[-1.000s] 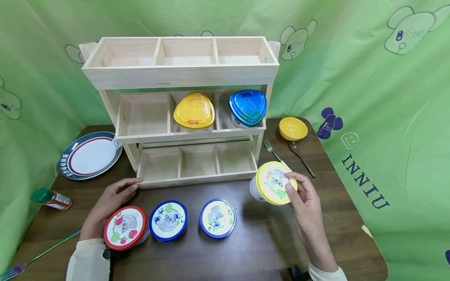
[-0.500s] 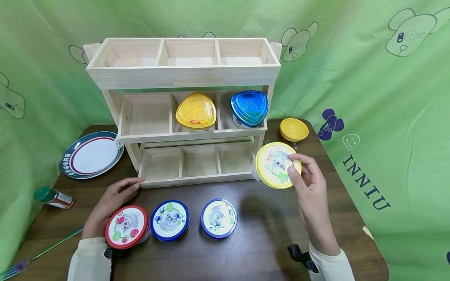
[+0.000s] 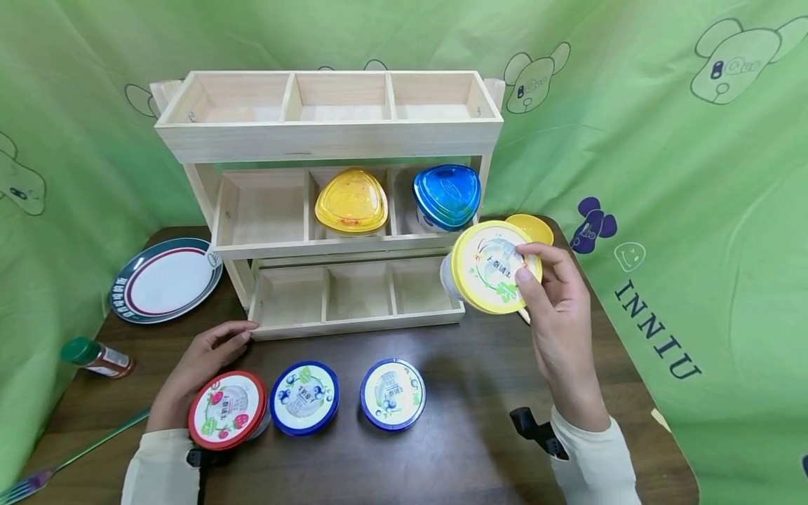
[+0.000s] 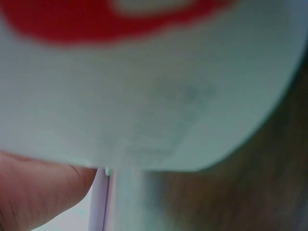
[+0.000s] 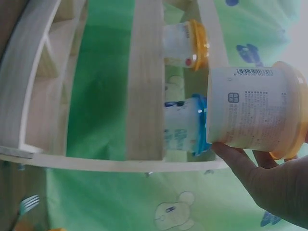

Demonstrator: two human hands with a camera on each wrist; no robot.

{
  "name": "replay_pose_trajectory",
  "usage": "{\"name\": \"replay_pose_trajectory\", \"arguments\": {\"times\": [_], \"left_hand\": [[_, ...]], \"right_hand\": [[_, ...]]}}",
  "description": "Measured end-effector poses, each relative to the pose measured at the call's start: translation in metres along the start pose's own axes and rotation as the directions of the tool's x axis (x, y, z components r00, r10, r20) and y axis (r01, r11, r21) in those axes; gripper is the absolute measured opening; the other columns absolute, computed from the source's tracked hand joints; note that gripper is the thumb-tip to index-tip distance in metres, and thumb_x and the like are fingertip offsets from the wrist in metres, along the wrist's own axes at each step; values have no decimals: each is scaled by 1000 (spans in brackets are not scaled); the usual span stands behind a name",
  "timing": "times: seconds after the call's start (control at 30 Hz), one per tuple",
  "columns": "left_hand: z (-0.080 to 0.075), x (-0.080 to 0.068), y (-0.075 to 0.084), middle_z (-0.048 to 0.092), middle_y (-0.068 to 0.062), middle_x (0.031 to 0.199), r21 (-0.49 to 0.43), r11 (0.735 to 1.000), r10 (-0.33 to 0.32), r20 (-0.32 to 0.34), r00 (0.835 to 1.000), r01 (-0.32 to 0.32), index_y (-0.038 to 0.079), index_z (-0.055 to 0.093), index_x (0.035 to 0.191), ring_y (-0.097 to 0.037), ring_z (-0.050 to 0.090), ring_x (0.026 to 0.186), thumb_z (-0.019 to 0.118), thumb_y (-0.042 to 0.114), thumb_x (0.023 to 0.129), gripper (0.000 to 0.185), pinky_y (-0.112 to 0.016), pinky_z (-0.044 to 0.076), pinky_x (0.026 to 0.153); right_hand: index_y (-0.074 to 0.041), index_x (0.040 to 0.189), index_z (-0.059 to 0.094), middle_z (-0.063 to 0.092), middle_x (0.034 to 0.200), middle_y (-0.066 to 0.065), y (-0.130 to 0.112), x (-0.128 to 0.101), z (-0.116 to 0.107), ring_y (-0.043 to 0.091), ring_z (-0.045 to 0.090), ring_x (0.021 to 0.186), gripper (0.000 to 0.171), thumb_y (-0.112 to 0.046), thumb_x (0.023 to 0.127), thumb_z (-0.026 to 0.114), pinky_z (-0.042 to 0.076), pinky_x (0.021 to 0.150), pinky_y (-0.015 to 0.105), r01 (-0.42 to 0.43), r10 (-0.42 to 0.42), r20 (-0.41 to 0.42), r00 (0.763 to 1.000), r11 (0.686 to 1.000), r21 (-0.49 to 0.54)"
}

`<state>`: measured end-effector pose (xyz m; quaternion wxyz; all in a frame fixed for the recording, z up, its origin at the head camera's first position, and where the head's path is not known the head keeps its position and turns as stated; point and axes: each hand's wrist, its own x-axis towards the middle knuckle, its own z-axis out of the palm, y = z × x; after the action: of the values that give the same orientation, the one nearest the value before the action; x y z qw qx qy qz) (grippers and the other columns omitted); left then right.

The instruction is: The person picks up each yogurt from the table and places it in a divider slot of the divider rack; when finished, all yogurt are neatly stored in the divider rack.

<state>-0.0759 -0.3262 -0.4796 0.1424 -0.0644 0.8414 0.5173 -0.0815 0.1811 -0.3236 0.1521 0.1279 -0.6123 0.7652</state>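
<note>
My right hand grips a yellow-lidded yogurt cup by its right side, thumb on the lid. The cup is raised and tilted, overlapping the right end of the wooden rack's bottom tier in the head view. The right wrist view shows its printed white wall. My left hand rests at the left front corner of the bottom tier, fingertips touching it. Beside that wrist stands a red-lidded yogurt cup. Two blue-lidded cups stand further right. The red-lidded cup hides most of the left wrist view.
On the middle tier sit a yellow-topped tub and a blue-topped tub. A plate, a spice jar and a fork lie at left. A yellow bowl is partly hidden behind the held cup.
My right hand has lifted the yellow-lidded yogurt cup upward and farther from me, toward the rack's right side. My left hand stays at the rack's corner.
</note>
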Motion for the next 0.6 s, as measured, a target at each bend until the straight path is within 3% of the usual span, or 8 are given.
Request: {"name": "replay_pose_trajectory", "arguments": {"times": [0.23,0.6], "left_hand": [[0,0,-1,53,-19,158,-6,1000,-1,-3,1000,1,6,59,155,-9,53,123,57,33,115,47,-21,50,93],[1,-1,0,56,-18,154,-24,1000,18,-8,1000,-18,5,59,153,1,55,116,59,33,115,48,-17,51,91]], "right_hand": [[1,136,65,58,135,26,-9,14,15,30,64,110,29,2,107,60,62,84,27,51,-49,45,998,997,-49],[-2,133,67,63,129,24,-2,37,46,26,67,106,30,1,105,59,62,85,27,123,-123,112,986,992,5]]}}
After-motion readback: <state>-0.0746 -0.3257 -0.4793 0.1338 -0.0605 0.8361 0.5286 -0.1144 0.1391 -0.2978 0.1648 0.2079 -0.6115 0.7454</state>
